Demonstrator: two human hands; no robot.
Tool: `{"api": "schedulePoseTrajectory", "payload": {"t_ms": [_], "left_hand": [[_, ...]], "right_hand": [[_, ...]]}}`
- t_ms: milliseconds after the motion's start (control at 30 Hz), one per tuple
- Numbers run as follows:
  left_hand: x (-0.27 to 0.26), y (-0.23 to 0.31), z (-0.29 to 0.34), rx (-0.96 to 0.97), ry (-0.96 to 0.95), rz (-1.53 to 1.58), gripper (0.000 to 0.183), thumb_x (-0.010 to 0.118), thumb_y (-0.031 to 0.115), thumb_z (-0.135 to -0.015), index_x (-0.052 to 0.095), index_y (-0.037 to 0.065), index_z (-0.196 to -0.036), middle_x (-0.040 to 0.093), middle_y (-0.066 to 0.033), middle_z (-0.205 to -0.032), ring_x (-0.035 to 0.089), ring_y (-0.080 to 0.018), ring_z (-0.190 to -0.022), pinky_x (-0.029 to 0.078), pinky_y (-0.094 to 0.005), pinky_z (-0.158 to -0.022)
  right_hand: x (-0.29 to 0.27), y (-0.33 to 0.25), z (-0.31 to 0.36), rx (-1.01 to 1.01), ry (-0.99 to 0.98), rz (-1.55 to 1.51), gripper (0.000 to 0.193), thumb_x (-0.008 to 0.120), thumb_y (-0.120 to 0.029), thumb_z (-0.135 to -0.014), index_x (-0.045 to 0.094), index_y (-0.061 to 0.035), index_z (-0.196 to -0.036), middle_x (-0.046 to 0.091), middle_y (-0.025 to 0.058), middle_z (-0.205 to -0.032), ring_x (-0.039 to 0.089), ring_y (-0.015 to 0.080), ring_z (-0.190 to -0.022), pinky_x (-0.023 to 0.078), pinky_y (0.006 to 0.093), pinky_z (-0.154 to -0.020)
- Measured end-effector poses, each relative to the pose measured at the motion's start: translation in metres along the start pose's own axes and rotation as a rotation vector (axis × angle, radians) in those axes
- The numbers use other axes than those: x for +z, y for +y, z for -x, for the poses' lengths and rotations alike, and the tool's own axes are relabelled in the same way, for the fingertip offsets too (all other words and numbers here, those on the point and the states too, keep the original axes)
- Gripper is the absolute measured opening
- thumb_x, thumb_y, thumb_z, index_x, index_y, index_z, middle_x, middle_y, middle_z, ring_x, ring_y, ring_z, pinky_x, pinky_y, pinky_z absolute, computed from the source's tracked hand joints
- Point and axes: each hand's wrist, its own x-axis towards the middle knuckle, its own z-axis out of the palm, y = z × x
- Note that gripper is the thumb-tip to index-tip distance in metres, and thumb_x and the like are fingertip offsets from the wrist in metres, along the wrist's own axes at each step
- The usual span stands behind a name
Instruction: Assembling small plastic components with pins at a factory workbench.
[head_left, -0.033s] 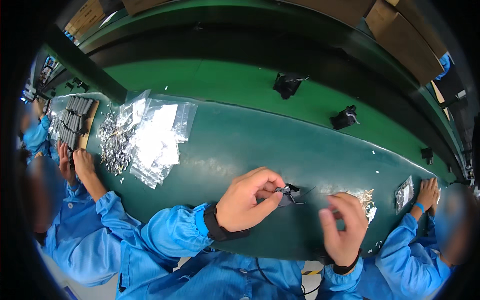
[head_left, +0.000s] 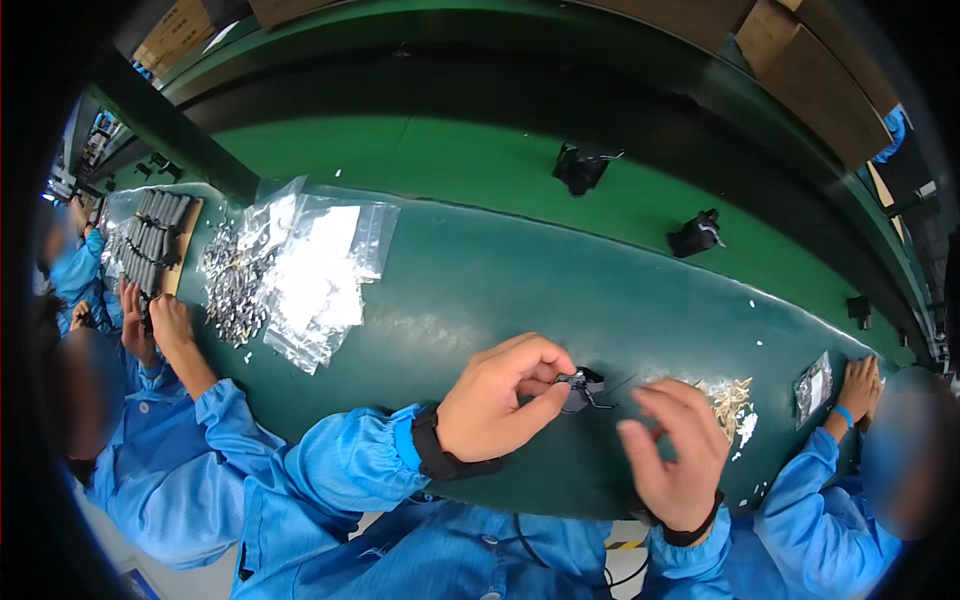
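Observation:
My left hand (head_left: 500, 400) pinches a small black part (head_left: 582, 388) between thumb and fingers, just above the green work surface (head_left: 470, 290). The part has a dark, boxy body, and thin leads or wires stick out on its right side. Its exact kind is not clear. My right hand (head_left: 680, 450) hovers a short way to the right of it, thumb and fingers apart. I see nothing between those fingers, though their tips are somewhat blurred. Beyond the right hand lies a small pile of thin tan pieces (head_left: 735, 405), with white bits (head_left: 746, 428) beside it.
Clear plastic bags (head_left: 320, 270) and a heap of small metallic parts (head_left: 235, 285) lie at left. Past them are grey cylinders (head_left: 152, 240). Black units (head_left: 582, 168) (head_left: 696, 234) sit on the green strip beyond. Co-workers' hands (head_left: 172, 325) (head_left: 858, 388) rest on both sides.
My right hand has shifted slightly left, closer to the black part. My left hand keeps its pinch on that part, which has barely moved.

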Motion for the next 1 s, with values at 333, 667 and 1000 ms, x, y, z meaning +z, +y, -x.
{"api": "schedulePoseTrajectory", "payload": {"t_ms": [333, 667, 1000], "left_hand": [[0.002, -0.005, 0.001, 0.086, 0.042, -0.078, 0.017, 0.062, -0.006, -0.097, 0.060, -0.002, -0.113, 0.063, -0.0110, -0.114, 0.069, -0.0150, -0.101, 0.058, -0.0254, -0.076], [0.003, -0.001, 0.001, 0.153, 0.074, -0.204, 0.020, 0.065, -0.008, -0.092, 0.061, -0.002, -0.111, 0.064, -0.0149, -0.110, 0.066, -0.0138, -0.085, 0.057, -0.0239, -0.070], [0.005, 0.000, 0.003, 0.166, 0.074, -0.164, 0.023, 0.066, -0.012, -0.089, 0.060, -0.002, -0.109, 0.062, -0.0145, -0.109, 0.068, -0.0145, -0.090, 0.059, -0.0241, -0.072]], "right_hand": [[0.029, 0.011, -0.006, -0.251, -0.055, 0.167, 0.024, 0.084, -0.001, -0.076, 0.075, -0.0032, -0.098, 0.068, 0.0079, -0.095, 0.066, 0.0250, -0.079, 0.054, 0.0341, -0.067], [0.034, 0.021, -0.007, -0.290, -0.111, 0.134, 0.027, 0.082, 0.003, -0.074, 0.074, -0.0011, -0.099, 0.068, 0.0100, -0.096, 0.065, 0.0261, -0.077, 0.054, 0.0347, -0.065], [0.032, 0.019, -0.007, -0.330, -0.114, 0.248, 0.025, 0.077, 0.006, -0.071, 0.073, -0.0002, -0.095, 0.068, 0.0105, -0.095, 0.066, 0.0257, -0.079, 0.056, 0.0346, -0.064]]}}
